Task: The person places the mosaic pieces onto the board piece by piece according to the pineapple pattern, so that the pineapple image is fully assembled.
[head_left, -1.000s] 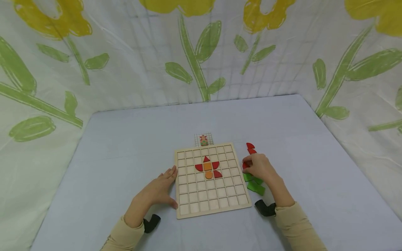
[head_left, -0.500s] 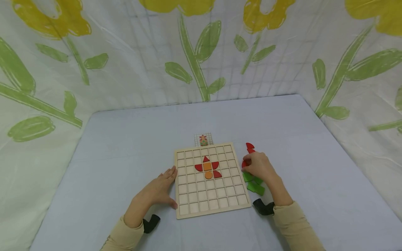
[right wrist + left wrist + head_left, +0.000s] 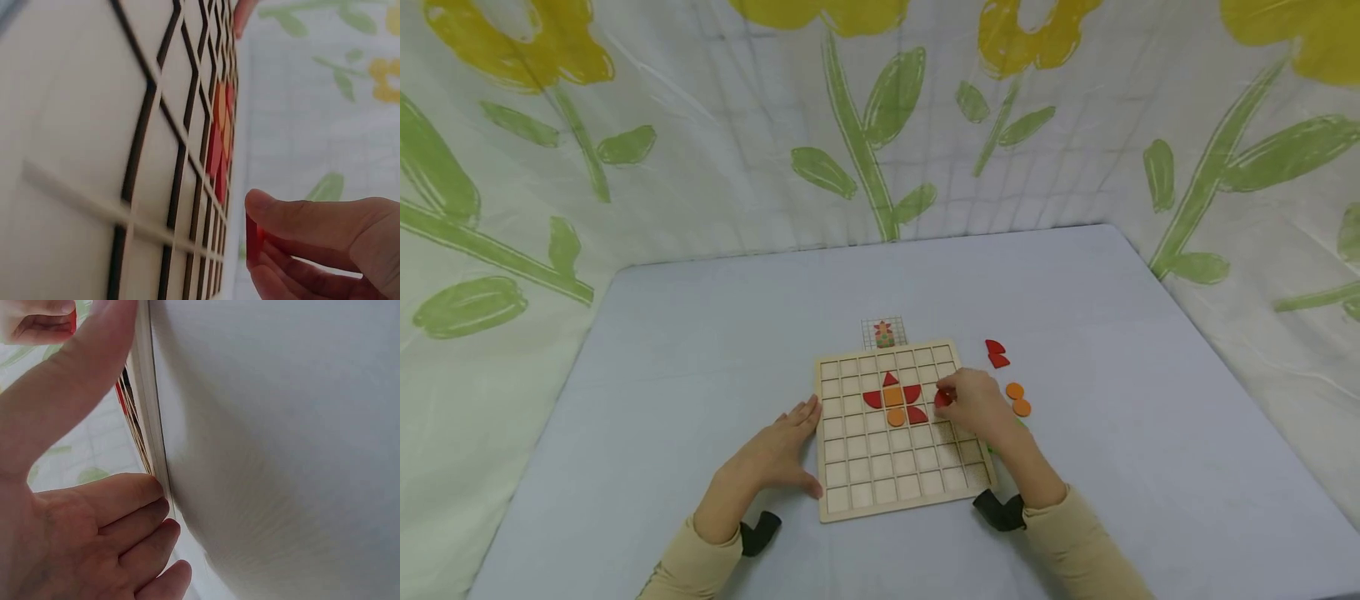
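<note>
My right hand pinches a red tile between thumb and fingers, above the right side of the wooden grid board. Along the board's left edge rests my left hand, its fingers straight and the thumb spread apart. Set in the board's cells are a red triangle, an orange square, an orange circle and several red rounded tiles, one of them a red tile beside the circle. The left wrist view shows fingertips right at the board's side.
A small pattern card lies at the board's far edge. Right of the board are two red tiles and two orange circles. Green tiles are mostly hidden beneath the right forearm. Behind the table hangs a flowered cloth.
My right hand has moved left from the loose tiles to over the board, carrying a red tile. The two orange circles have come into sight. My left hand has stayed at the board's edge.
</note>
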The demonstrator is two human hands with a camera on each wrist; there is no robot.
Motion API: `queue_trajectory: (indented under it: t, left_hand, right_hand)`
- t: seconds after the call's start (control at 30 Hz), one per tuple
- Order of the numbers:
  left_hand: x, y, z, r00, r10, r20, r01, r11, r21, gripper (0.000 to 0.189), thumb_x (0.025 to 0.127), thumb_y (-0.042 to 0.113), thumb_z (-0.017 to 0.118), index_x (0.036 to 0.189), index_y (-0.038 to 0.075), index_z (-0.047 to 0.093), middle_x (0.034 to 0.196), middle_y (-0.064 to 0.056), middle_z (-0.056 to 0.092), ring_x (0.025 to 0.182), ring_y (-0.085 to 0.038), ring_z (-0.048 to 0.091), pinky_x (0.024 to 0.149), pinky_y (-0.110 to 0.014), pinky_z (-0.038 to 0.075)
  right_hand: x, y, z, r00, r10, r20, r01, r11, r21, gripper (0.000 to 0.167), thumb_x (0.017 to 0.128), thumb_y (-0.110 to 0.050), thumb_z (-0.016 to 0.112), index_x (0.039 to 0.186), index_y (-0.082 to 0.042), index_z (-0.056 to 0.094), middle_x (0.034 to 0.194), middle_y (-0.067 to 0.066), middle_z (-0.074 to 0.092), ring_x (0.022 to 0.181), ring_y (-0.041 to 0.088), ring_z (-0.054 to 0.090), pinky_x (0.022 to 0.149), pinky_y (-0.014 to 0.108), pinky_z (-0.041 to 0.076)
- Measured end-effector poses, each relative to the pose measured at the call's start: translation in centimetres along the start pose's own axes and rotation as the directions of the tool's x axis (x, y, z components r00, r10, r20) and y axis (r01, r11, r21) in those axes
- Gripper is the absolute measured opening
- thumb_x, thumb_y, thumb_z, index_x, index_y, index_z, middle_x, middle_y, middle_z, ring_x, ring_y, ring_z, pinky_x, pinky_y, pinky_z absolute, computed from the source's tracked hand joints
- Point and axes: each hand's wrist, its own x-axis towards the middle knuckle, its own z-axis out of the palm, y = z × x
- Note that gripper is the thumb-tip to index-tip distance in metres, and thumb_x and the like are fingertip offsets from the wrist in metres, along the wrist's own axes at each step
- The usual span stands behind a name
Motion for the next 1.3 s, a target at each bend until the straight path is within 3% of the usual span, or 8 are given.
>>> queue_trajectory:
  t: [0.2,0.37,0.57,0.77,1.0,1.17,1.3]
  left_hand:
    - [0.0,0.1,0.0,1.0,-0.003,0.0,0.003,1.0,0.0,0.117,0.058,0.029,0.093,0.146,-0.014,0.027,0.155,-0.027,0.022,0.142,-0.043,0.023,0.116,-0.053,0.021]
    - [0.0,0.1,0.0,1.0,-0.012,0.001,0.012,1.0,-0.004,0.117,0.058,0.029,0.093,0.146,-0.013,0.027,0.155,-0.026,0.022,0.142,-0.042,0.023,0.116,-0.053,0.021]
    - [-0.1,0.1,-0.1,1.0,-0.015,0.003,0.015,1.0,-0.012,0.117,0.059,0.029,0.093,0.146,-0.013,0.028,0.155,-0.026,0.022,0.142,-0.042,0.023,0.116,-0.053,0.021]
    - [-0.1,0.3,-0.2,1.0,-0.015,0.003,0.015,1.0,-0.018,0.116,0.059,0.029,0.092,0.147,-0.011,0.028,0.156,-0.025,0.022,0.142,-0.042,0.023,0.115,-0.054,0.022]
    - [-0.1,0.3,-0.2,1.0,-0.014,0.006,0.014,1.0,-0.005,0.116,0.06,0.03,0.092,0.147,-0.012,0.027,0.156,-0.025,0.022,0.142,-0.042,0.023,0.115,-0.054,0.022]
    - [-0.1,0.2,-0.3,1.0,-0.011,0.005,0.011,1.0,-0.006,0.116,0.06,0.029,0.092,0.147,-0.012,0.027,0.155,-0.026,0.022,0.142,-0.042,0.023,0.115,-0.055,0.022]
    - [-0.1,0.2,-0.2,1.0,-0.007,0.004,0.007,1.0,-0.014,0.116,0.06,0.029,0.092,0.147,-0.012,0.027,0.155,-0.026,0.022,0.142,-0.043,0.023,0.115,-0.055,0.022]
  right_hand:
    - [0.4,-1.9,1.5,0.996,-0.085,0.037,0.086,0.996,-0.035,0.029,0.073,-0.01,0.085,0.098,0.0,0.074,0.079,0.004,0.065,0.072,0.016,0.057,0.062,0.027,0.05]
    - [0.8,-3.2,2.2,0.987,-0.139,0.078,0.138,0.99,0.019,0.028,0.074,-0.009,0.085,0.099,-0.001,0.074,0.084,0.005,0.066,0.074,0.016,0.055,0.064,0.026,0.049]
    - [1.6,-4.3,3.0,0.97,-0.2,0.141,0.186,0.977,0.106,0.029,0.076,-0.006,0.083,0.103,-0.002,0.073,0.094,0.008,0.07,0.085,0.021,0.061,0.074,0.034,0.054]
    - [2.2,-4.8,3.7,0.959,-0.209,0.192,0.181,0.971,0.156,0.029,0.077,-0.004,0.081,0.104,0.001,0.073,0.099,0.011,0.071,0.092,0.023,0.064,0.078,0.035,0.055]
    - [2.6,-5.3,4.1,0.94,-0.249,0.233,0.229,0.967,0.11,0.033,0.078,-0.005,0.08,0.109,0.0,0.072,0.103,0.012,0.07,0.092,0.021,0.064,0.078,0.032,0.054]
    - [2.7,-5.5,4.2,0.928,-0.281,0.246,0.271,0.96,0.075,0.03,0.079,-0.006,0.08,0.107,-0.001,0.073,0.096,0.008,0.067,0.085,0.018,0.059,0.074,0.028,0.051]
    - [3.0,-5.7,4.3,0.929,-0.27,0.253,0.263,0.963,0.06,0.028,0.079,-0.01,0.081,0.105,-0.002,0.073,0.091,0.007,0.066,0.078,0.015,0.055,0.068,0.026,0.048]
